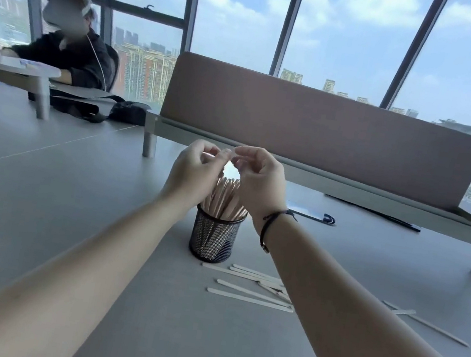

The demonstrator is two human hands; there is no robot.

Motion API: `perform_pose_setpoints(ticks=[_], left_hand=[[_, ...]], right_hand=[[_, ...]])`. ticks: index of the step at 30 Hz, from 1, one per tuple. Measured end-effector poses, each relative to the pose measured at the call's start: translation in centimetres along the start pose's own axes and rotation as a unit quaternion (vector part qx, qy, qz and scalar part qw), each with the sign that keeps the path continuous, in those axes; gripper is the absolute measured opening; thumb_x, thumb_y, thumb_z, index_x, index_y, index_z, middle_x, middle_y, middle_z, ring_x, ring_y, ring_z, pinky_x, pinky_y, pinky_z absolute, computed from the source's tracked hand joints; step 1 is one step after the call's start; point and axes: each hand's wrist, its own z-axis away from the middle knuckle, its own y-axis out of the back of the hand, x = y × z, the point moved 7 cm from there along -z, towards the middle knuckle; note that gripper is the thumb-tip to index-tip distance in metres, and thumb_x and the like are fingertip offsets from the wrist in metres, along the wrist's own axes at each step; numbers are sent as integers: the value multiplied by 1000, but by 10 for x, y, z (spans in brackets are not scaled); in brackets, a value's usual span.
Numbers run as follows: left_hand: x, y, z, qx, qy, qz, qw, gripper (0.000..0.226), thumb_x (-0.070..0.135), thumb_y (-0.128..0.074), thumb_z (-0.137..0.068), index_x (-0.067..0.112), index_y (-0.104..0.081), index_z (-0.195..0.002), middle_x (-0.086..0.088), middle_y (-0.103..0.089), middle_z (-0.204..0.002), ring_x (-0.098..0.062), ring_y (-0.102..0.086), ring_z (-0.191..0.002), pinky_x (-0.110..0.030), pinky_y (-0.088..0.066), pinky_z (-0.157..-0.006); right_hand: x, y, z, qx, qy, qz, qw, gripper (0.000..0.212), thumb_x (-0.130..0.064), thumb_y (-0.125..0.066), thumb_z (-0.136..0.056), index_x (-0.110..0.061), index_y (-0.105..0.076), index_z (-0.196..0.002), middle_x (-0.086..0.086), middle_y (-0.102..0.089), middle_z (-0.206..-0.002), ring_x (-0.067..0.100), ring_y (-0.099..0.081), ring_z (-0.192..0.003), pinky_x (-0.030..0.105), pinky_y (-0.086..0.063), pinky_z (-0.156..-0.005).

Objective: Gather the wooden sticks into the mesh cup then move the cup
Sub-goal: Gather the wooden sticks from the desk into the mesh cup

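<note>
Left hand (pixel 195 169) and right hand (pixel 258 179) raised together above mesh cup (pixel 214 236), fingers curled, fingertips meeting; hold on anything unclear. Wooden sticks (pixel 225 196) upright in cup on grey table (pixel 73 183); loose sticks (pixel 250 288) alongside.

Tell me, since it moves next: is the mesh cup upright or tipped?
Upright: the mesh cup stands on its base on the table, sticks pointing up.

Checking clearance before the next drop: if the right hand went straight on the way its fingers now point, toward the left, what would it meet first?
The right hand would most likely meet the left hand first; their fingertips already look close above the sticks in the mesh cup, though depth is unclear.
</note>
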Motion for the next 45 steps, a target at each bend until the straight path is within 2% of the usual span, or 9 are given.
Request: perform_pose_setpoints(ticks=[5,8,11,15,20,26,34,39,45], left_hand=[[57,-7,56,34,-316,-155,935,20,28,-58,-92,14,-63,-104,1,-65,-106,-21,-58,-107,-31,-45,-91],[64,-43,116,-106,-425,-174,882,13,24,-58,-94,13,-65,-96,2,-67,-99,-21,-63,-93,-39,-52,-77],[24,-90,151,-333,-326,-285,837,45,56,-58,-90,27,-60,-124,3,-54,-143,-16,-54,-126,-39,-51,-98],[-38,-116,152,-446,-158,-454,754,116,97,-35,-66,34,0,-157,4,9,-167,-15,6,-153,-39,-5,-124],[-50,-127,146,-422,-108,-432,790,112,91,-39,-72,28,-6,-158,8,-2,-167,-9,0,-152,-29,-4,-120],[-39,-148,150,-389,-130,-382,828,87,77,-49,-81,33,-29,-153,17,-23,-162,2,-16,-148,-21,-15,-116],[-31,-180,158,-371,-135,-307,866,71,73,-59,-78,41,-44,-140,21,-54,-140,-3,-48,-130,-25,-40,-103],[-33,-175,156,-366,-149,-299,869,72,75,-55,-76,39,-47,-138,16,-58,-135,-3,-49,-127,-30,-41,-105],[-29,-170,156,-345,-202,-286,871,46,51,-65,-88,34,-57,-131,13,-61,-125,-5,-52,-119,-27,-41,-101]], right_hand=[[17,45,24,-33,48,66,996,32,1,-47,-96,-15,-68,-115,1,-73,-108,10,-66,-97,21,-51,-86],[54,93,48,-40,37,116,992,28,-6,-54,-97,-22,-66,-116,-3,-71,-115,13,-65,-112,36,-49,-101],[96,155,79,-82,-33,327,941,37,-39,-59,-95,-35,-55,-131,-14,-58,-131,12,-53,-127,29,-40,-99],[135,236,114,-130,-105,524,835,85,-87,-32,-74,-41,-36,-146,-3,-32,-160,19,-21,-150,42,-20,-120],[138,296,109,-51,-129,516,845,82,-84,-32,-79,-35,-43,-144,0,-35,-159,21,-29,-146,41,-23,-118],[177,298,112,-103,-222,498,832,76,-75,-24,-90,-27,-40,-147,7,-33,-159,20,-21,-149,42,-16,-119],[154,260,107,-119,-168,398,894,63,-75,-30,-88,-22,-64,-86,-5,-66,-95,22,-60,-94,36,-46,-79],[147,241,117,-217,-129,406,878,96,-88,-52,-63,-34,-47,-142,-15,-54,-142,11,-50,-129,35,-39,-110],[140,222,118,-223,-61,414,881,98,-80,-66,-65,-35,-38,-148,-16,-49,-143,10,-47,-129,28,-38,-103]])
